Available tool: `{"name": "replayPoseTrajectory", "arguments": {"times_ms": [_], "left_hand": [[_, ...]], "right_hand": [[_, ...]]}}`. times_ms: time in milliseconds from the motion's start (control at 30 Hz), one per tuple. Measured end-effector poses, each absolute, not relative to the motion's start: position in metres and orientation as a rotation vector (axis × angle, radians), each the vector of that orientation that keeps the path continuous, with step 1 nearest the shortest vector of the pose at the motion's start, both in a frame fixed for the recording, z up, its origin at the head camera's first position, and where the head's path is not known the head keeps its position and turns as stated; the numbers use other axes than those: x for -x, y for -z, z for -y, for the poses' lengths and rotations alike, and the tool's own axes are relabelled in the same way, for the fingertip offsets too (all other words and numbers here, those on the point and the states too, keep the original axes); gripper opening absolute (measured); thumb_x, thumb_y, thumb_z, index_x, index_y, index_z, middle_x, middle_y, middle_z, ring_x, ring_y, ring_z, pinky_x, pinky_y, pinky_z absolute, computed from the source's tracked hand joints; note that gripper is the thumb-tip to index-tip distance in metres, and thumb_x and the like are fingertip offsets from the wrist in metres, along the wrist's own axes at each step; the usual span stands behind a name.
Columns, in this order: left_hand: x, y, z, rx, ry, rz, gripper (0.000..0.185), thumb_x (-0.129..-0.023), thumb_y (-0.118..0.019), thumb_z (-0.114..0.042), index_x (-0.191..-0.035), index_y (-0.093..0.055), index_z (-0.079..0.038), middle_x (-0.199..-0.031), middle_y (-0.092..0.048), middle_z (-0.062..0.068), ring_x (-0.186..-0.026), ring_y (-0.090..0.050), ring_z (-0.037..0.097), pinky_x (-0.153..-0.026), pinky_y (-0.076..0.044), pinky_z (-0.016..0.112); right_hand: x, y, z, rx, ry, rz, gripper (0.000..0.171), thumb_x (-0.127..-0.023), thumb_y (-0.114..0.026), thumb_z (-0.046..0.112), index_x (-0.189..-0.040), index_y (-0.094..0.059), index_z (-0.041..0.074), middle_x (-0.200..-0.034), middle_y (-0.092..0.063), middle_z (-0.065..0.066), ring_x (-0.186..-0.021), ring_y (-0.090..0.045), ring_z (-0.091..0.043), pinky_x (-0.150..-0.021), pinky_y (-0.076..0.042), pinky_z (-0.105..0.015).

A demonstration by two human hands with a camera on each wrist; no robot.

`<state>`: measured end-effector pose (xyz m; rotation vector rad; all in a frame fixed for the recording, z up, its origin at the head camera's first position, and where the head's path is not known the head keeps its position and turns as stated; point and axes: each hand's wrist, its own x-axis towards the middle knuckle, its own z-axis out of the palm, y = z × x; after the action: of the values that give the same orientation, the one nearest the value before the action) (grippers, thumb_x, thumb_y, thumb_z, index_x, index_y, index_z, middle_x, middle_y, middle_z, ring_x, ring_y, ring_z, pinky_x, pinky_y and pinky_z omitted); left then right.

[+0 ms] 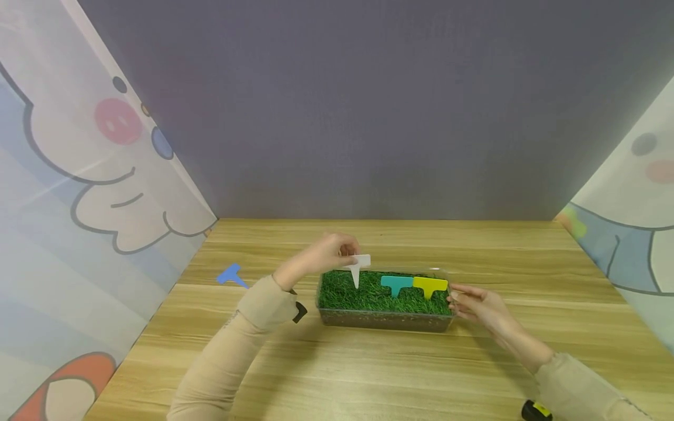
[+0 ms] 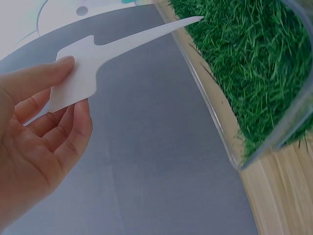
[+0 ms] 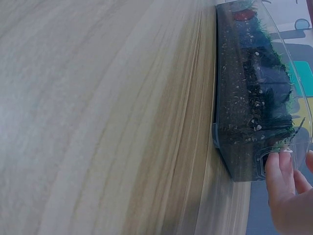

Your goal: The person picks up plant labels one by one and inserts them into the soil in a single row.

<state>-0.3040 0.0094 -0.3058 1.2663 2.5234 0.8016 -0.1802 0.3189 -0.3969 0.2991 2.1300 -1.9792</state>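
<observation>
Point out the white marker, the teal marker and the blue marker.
white marker (image 2: 78, 73), left wrist view, on its flat head.
teal marker (image 1: 396, 282), head view, on its head above the grass.
blue marker (image 1: 230, 273), head view, on its head, lying on the table.

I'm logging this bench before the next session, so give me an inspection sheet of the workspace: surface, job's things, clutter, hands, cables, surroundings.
Surface: wooden table, light woodgrain.
Job's things: clear tray with soil and green grass; teal tag and yellow tag stand in the grass; white tag held above its left end, tip pointing down.
Clutter: blue tag lies on the table at the left; black and yellow object at the near right edge, kind unclear.
Hands: left hand pinches the white tag's head; right hand touches the tray's right end.
Cables: nothing seen.
Surroundings: grey back wall; cartoon-printed side panels.
</observation>
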Motion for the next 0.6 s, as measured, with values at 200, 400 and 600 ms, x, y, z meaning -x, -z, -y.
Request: {"name": "replayPoseTrajectory", "arguments": {"times_ms": [200, 400, 600], "left_hand": [[0.302, 0.310, -0.016, -1.292, -0.800, -2.510, 0.009, -0.081, -0.061, -0.005, -0.090, -0.062, -0.003, -0.082, -0.063, 0.004, -0.073, -0.057, 0.010, -0.066, -0.046, 0.015], [0.299, 0.311, -0.021, -1.281, -0.790, -2.502, 0.010, -0.081, -0.061, -0.005, -0.091, -0.061, -0.003, -0.083, -0.063, 0.004, -0.074, -0.057, 0.011, -0.068, -0.046, 0.015], [0.297, 0.313, -0.025, -1.243, -0.761, -2.491, 0.011, -0.082, -0.060, -0.006, -0.093, -0.061, -0.003, -0.085, -0.062, 0.004, -0.077, -0.057, 0.013, -0.070, -0.046, 0.015]], "right_hand": [[0.180, 0.397, -0.319, -0.286, 1.982, -2.132, 0.060, -0.086, -0.057, 0.020, -0.131, -0.029, -0.010, -0.108, -0.060, -0.011, -0.086, -0.061, -0.008, -0.079, -0.048, -0.023], [0.180, 0.398, -0.319, -0.287, 1.984, -2.128, 0.060, -0.087, -0.057, 0.020, -0.131, -0.029, -0.010, -0.108, -0.060, -0.011, -0.086, -0.061, -0.007, -0.079, -0.049, -0.023], [0.180, 0.398, -0.319, -0.291, 1.975, -2.137, 0.061, -0.086, -0.058, 0.021, -0.131, -0.029, -0.010, -0.108, -0.060, -0.011, -0.087, -0.061, -0.008, -0.079, -0.048, -0.023]]}}
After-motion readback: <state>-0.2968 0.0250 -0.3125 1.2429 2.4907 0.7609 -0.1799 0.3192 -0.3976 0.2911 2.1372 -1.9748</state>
